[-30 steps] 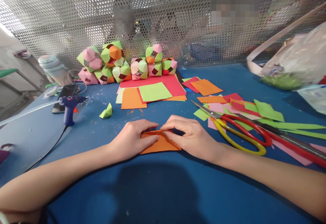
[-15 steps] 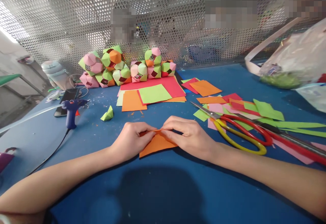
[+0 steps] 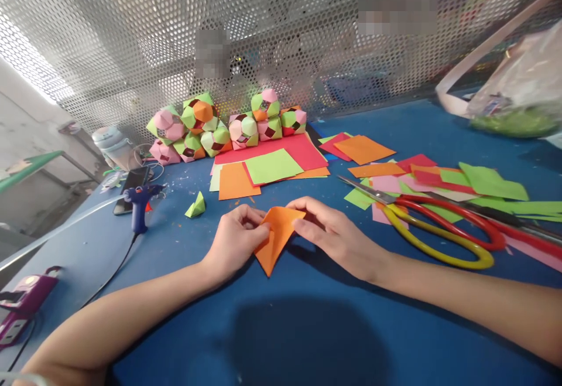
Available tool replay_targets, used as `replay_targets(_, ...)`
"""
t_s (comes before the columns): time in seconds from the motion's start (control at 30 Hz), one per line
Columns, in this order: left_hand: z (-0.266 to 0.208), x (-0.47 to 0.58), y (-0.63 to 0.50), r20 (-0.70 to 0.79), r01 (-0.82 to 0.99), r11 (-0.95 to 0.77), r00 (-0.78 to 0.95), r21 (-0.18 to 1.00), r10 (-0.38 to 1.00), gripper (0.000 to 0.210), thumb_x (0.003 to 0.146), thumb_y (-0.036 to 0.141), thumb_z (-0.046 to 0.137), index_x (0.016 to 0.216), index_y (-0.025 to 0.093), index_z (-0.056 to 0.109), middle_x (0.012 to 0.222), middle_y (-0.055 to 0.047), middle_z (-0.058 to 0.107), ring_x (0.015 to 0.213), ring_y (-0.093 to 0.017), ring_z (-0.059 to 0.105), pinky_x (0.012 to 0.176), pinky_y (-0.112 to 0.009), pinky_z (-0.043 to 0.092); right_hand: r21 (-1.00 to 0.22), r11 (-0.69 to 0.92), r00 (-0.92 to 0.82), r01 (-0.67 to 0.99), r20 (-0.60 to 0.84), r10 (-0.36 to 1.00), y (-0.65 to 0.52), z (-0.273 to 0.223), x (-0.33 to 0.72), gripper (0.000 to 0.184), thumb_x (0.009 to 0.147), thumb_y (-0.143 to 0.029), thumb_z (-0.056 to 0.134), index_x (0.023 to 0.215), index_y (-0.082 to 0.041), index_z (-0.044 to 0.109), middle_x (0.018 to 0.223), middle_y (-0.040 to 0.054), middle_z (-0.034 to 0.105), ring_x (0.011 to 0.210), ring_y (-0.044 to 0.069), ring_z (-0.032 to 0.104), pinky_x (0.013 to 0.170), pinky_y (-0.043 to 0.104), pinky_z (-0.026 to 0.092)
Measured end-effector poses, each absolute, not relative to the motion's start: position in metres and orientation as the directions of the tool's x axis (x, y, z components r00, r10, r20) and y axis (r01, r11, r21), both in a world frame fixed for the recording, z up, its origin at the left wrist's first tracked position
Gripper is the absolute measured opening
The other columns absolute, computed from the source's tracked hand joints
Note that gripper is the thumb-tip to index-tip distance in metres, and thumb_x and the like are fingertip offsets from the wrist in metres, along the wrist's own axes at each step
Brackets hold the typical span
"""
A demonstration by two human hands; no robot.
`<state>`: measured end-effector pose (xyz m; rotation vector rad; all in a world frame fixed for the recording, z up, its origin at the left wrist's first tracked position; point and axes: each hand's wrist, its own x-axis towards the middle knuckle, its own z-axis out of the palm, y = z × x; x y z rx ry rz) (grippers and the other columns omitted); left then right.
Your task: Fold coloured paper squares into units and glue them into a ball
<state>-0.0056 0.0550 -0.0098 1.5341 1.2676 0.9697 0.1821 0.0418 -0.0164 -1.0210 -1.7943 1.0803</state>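
Note:
An orange sheet of paper (image 3: 277,235), creased and tilted with one corner pointing down toward me, is held up just above the blue table. My left hand (image 3: 239,235) pinches its left side, thumb on the near face and fingers behind. At the paper's upper right corner, my right hand (image 3: 327,229) has its thumb and fingertips closed on the edge. A small folded green paper piece (image 3: 196,205) sits beyond my left hand. Beyond both hands lies a stack with a light green square (image 3: 274,164) and an orange square (image 3: 237,182).
Red-and-yellow-handled scissors (image 3: 421,222) lie right, among coloured paper scraps (image 3: 443,178). A blue glue gun (image 3: 139,207) with its cord stands left, near a phone (image 3: 125,197) and purple power strip (image 3: 27,301). Several folded paper balls (image 3: 215,139) line the perforated metal screen (image 3: 272,28).
The orange paper has turned from a flat-edged position to a corner-down tilt, showing a crease. My right hand has shifted to its upper corner. The camera view has tilted slightly.

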Motion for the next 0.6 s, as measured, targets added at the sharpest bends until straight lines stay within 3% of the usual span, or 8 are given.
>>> replay_targets(0.1, -0.013, -0.002, 0.054, 0.031, 0.230, -0.066, 0.152, 0.971, 0.988, 0.014, 0.068, 0.015, 0.061, 0.062, 0.016, 0.048, 0.081, -0.001, 0.066, 0.070, -0.010, 0.058, 0.061, -0.021, 0.044, -0.928, 0.299, -0.371, 0.224, 0.202, 0.906, 0.041, -0.020, 0.179, 0.031, 0.088, -0.051, 0.044, 0.093, -0.021, 0.048, 0.079, 0.0012, 0.057, 0.070, 0.016, 0.053, 0.062, 0.028, 0.044)
replay_targets(0.27, -0.016, 0.001, 0.055, 0.037, 0.242, -0.060, 0.101, 0.968, 0.994, 0.015, 0.069, 0.015, 0.060, 0.063, 0.017, 0.047, 0.070, 0.003, 0.060, 0.058, -0.006, 0.050, 0.054, -0.019, 0.039, -0.942, 0.270, -0.314, 0.198, 0.200, 0.928, 0.047, -0.021, 0.178, 0.034, 0.092, -0.051, 0.034, 0.079, -0.021, 0.045, 0.071, -0.0008, 0.053, 0.068, 0.015, 0.051, 0.065, 0.029, 0.043)
replay_targets(0.6, -0.019, 0.000, 0.059, 0.077, 0.225, -0.106, 0.134, 0.968, 0.988, 0.019, 0.070, 0.020, 0.064, 0.067, 0.017, 0.046, 0.072, 0.003, 0.058, 0.060, -0.007, 0.051, 0.056, -0.020, 0.040, -0.899, 0.313, -0.289, 0.306, 0.226, 0.930, 0.051, -0.026, 0.171, 0.022, 0.086, -0.040, 0.048, 0.078, -0.020, 0.047, 0.065, -0.0038, 0.050, 0.059, 0.012, 0.045, 0.054, 0.026, 0.035)
